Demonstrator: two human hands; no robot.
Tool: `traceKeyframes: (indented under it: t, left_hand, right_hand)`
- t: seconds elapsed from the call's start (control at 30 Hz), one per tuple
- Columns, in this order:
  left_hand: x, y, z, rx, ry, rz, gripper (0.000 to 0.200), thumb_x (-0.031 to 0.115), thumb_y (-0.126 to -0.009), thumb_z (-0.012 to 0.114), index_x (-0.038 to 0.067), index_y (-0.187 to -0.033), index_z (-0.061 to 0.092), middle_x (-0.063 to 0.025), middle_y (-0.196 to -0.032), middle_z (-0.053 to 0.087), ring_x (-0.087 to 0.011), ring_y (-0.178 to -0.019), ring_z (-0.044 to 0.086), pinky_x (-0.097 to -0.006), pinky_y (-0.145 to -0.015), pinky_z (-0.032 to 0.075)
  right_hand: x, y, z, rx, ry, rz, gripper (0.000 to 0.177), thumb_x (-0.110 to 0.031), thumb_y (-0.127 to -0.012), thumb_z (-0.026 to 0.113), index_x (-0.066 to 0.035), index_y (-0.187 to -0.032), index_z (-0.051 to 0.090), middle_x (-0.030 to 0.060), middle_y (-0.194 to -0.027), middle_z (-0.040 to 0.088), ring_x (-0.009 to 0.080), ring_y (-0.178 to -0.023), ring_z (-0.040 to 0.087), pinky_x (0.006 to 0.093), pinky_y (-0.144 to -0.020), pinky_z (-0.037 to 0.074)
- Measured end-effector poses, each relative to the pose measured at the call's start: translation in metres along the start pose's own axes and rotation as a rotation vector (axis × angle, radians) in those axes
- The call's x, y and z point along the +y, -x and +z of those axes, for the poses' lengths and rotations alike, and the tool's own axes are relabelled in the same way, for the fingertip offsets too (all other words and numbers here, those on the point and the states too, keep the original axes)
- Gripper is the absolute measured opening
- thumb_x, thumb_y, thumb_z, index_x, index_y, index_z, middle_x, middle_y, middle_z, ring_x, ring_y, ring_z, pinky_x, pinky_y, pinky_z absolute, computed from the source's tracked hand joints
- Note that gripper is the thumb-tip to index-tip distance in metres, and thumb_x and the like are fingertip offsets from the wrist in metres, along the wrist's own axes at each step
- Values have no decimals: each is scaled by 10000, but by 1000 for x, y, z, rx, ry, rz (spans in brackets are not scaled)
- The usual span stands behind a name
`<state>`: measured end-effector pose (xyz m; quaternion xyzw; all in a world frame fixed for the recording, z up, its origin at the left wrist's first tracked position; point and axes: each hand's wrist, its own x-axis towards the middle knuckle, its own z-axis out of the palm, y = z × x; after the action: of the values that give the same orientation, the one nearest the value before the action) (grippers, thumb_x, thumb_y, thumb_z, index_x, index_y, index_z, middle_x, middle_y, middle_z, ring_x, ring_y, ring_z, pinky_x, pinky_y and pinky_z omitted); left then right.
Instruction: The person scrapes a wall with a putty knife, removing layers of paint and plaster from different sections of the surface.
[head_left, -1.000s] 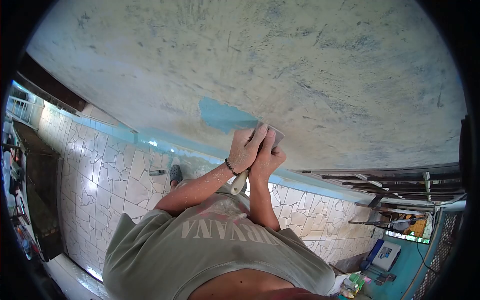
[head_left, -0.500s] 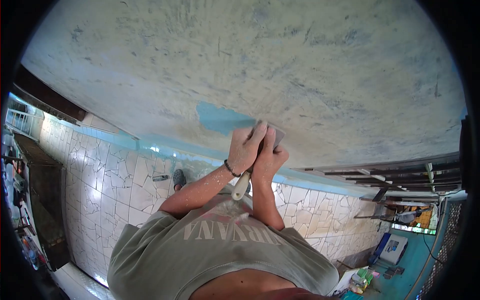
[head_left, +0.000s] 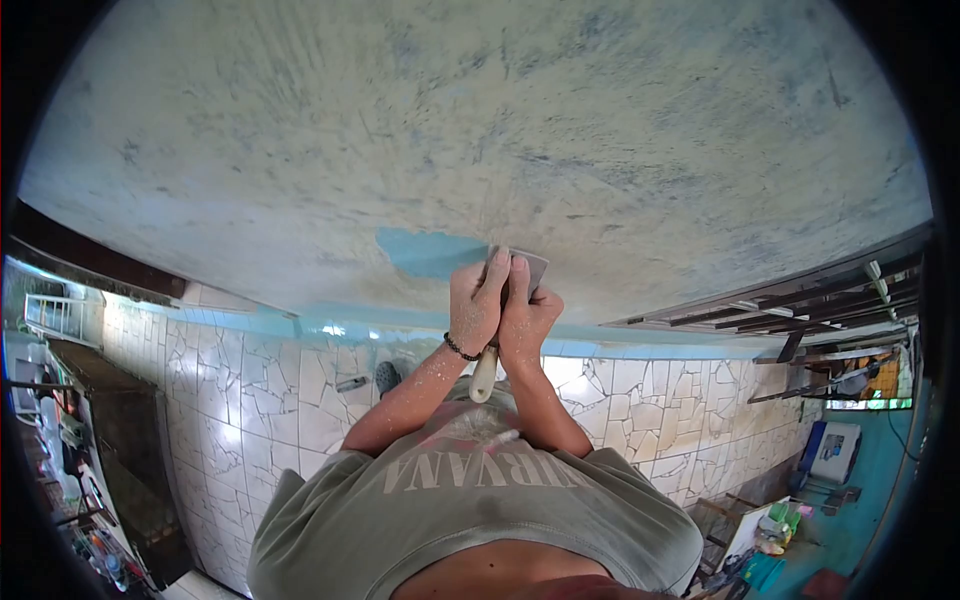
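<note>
Both of my hands are wrapped round a scraper with a pale handle and a flat, wide metal blade. My left hand, dusty and with a dark bead bracelet at the wrist, grips it from the left. Closed from the right is my right hand, its fingers beside the left ones. The thumbs lie along the back of the blade. Against the blade stands a worn, off-white wall with grey marks. Just left of the blade, a bare blue patch shows in its coating.
Below the wall runs a cracked-pattern tile floor. A dark wooden cabinet with clutter beside it is at left. Dark slats jut out at right, and a blue-and-white box lies lower right near several small items.
My view has shifted, so the hands and scraper appear slightly further left. Both hands keep hold of the scraper, and the blue patch looks much the same.
</note>
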<state>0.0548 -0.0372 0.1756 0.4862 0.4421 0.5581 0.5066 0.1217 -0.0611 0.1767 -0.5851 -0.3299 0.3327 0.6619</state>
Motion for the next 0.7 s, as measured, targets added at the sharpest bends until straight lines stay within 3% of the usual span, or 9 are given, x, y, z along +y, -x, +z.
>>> traceKeyframes:
  t: [0.2, 0.5, 0.7]
  left_hand:
    - [18, 0, 3, 15, 74, 10, 459, 325, -1009, 564, -30, -719, 540, 47, -661, 478, -56, -651, 385, -261, -527, 338]
    - [-4, 3, 1, 32, 20, -5, 446, 319, -1016, 552, -19, -725, 556, 43, -665, 489, -57, -650, 394, -256, -528, 342]
    - [27, -5, 1, 11, -19, 108, 449, 323, -1019, 547, -12, -720, 547, 46, -661, 483, -62, -645, 386, -255, -527, 338]
  right_hand:
    - [-13, -1, 2, -34, -68, 2, 509, -305, -963, 659, 29, -591, 561, -29, -582, 527, 48, -563, 418, 262, -467, 317]
    - [-3, 1, 1, -5, -33, -23, 522, -253, -956, 668, 57, -566, 513, -43, -510, 448, 40, -531, 369, 291, -422, 271]
    - [-21, -5, 7, -11, -55, -84, 511, -270, -962, 659, 48, -578, 546, -40, -542, 503, 44, -550, 401, 271, -449, 293]
